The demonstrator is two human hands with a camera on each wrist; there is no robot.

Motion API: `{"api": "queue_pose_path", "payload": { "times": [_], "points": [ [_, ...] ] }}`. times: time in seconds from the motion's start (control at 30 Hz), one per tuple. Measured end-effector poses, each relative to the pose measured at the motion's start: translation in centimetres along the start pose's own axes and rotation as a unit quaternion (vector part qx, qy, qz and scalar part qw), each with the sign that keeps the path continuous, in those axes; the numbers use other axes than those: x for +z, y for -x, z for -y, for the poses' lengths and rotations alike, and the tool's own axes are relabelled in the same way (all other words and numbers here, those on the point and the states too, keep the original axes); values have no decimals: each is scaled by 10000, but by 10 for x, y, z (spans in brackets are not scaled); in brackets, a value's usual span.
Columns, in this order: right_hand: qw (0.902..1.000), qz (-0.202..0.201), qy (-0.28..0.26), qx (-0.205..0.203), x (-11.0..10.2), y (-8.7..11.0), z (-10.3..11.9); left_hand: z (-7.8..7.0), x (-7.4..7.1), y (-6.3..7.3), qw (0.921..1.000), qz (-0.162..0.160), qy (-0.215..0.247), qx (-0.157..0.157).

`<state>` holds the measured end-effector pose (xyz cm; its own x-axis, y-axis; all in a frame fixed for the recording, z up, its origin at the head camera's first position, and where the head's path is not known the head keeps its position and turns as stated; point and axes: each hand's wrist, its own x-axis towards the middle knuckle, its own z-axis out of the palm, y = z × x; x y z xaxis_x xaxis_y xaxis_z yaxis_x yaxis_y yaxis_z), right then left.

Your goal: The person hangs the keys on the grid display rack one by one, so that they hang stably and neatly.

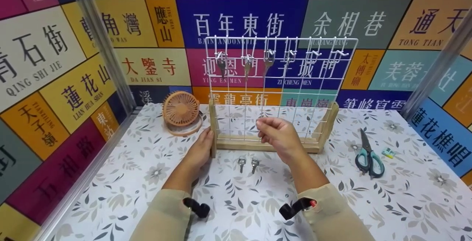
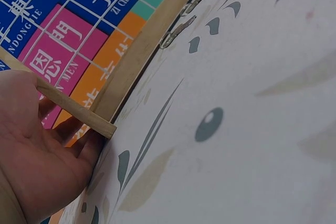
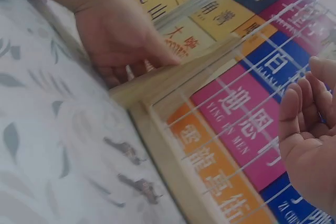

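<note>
A white wire grid [image 1: 254,93] stands upright in a wooden base [image 1: 267,146]. My left hand [image 1: 199,150] grips the left wooden side post [image 2: 79,109], thumb on one face and fingers behind it. In front of the grid's lower middle is my right hand [image 1: 283,138], its fingers loosely curled. The right wrist view shows nothing between that thumb and the fingers [image 3: 300,111]. Silver keys [image 1: 247,66] hang from the left hooks of the grid's upper part. Two more keys, one left [image 1: 242,164] and one right [image 1: 254,165], lie on the table before the base.
An orange fan [image 1: 181,109] is left of the stand. On the right lie scissors [image 1: 368,157] with teal and black handles and a small green packet [image 1: 388,153]. Bare hooks [image 1: 338,55] project at the grid's upper right. Behind rises a wall of coloured signs [image 1: 155,66].
</note>
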<state>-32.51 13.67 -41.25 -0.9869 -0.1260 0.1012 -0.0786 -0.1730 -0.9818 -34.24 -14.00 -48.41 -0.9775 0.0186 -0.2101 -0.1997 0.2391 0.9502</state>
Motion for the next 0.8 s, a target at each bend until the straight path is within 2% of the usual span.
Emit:
{"api": "queue_pose_path", "payload": {
  "times": [0.13, 0.27, 0.53, 0.67, 0.8],
  "points": [
    [9969, 141, 673, 376, -5, -5, -20, 1, 0, 0, 10000, -17, 71, 57],
    [9879, 312, 1339, 723, -12, -7, -37, 1, 0, 0, 9999, 11, 128, 51],
    [9717, 494, 1961, 1222, -23, -9, -62, 3, 0, 0, 9997, 86, 177, 174],
    [9614, 804, 2275, 1321, -27, -8, -69, 3, 0, -2, 9998, 71, 128, 156],
    [9513, 901, 2654, 1281, -28, -7, -71, 3, 0, -2, 9998, 24, 66, 194]
  ]
}}
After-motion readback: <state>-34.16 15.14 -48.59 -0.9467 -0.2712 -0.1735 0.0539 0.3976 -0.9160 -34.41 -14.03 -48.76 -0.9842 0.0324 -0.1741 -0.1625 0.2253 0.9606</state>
